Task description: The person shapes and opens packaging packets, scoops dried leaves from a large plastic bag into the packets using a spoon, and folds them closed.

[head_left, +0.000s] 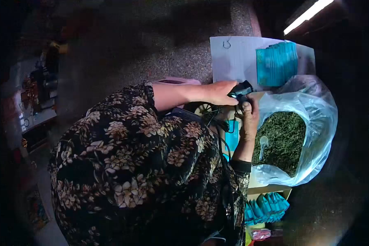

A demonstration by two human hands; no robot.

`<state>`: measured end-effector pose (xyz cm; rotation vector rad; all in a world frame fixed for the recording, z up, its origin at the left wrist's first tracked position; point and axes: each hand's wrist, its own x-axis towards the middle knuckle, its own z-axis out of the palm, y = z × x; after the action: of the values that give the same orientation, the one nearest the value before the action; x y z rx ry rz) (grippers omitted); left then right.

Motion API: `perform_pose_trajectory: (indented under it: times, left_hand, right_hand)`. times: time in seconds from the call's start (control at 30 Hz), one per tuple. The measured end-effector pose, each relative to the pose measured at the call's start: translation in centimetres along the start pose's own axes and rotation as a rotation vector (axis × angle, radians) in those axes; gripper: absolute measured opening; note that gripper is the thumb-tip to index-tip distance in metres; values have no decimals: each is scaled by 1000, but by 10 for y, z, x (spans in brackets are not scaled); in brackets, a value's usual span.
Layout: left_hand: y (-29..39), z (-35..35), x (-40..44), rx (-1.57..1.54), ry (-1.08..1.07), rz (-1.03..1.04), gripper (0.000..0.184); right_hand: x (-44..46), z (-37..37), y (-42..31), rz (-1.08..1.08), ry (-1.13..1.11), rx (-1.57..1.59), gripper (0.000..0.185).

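Note:
My left hand (223, 92) is closed around a small black device (242, 89) with a cord hanging from it. From the other side, my right hand (250, 115) grips the same device, thumb bent against its lower part. Both hands meet above the near edge of the work surface. Beside my right hand lies an open clear plastic bag (320, 135) of dark green, dry, leaf-like bits (287, 137). A clear plastic scoop (263, 146) rests on these bits. A teal packet (232, 137) lies by my right forearm.
A stack of teal packets (276, 64) stands on a white board (233, 57), with a dark hook-shaped thing (226, 44) nearby. More teal packets (266, 208) sit upright below the bag. A pale round spoked thing (207, 110) is near my body.

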<state>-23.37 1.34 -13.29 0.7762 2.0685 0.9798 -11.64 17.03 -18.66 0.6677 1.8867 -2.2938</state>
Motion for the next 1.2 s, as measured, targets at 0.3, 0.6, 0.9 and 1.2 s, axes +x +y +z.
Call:
perform_pose_trajectory:
  times: [0.3, 0.6, 0.9, 1.2]
  left_hand:
    - [17, -29, -32, 185, -71, -54, 64]
    - [-45, -84, -42, -670, -94, -387, 40]
    - [-197, 25, 13, 382, -139, 78, 24]
    - [-207, -14, -73, 404, -355, 6, 23]
  right_hand:
    - [-56, 46, -59, -288, 300, -795, 57]
    - [-39, 44, -86, -136, 270, -896, 59]
    - [-51, 26, -106, -150, 225, -858, 59]
    - [-33, 39, -153, -75, 163, -793, 60]
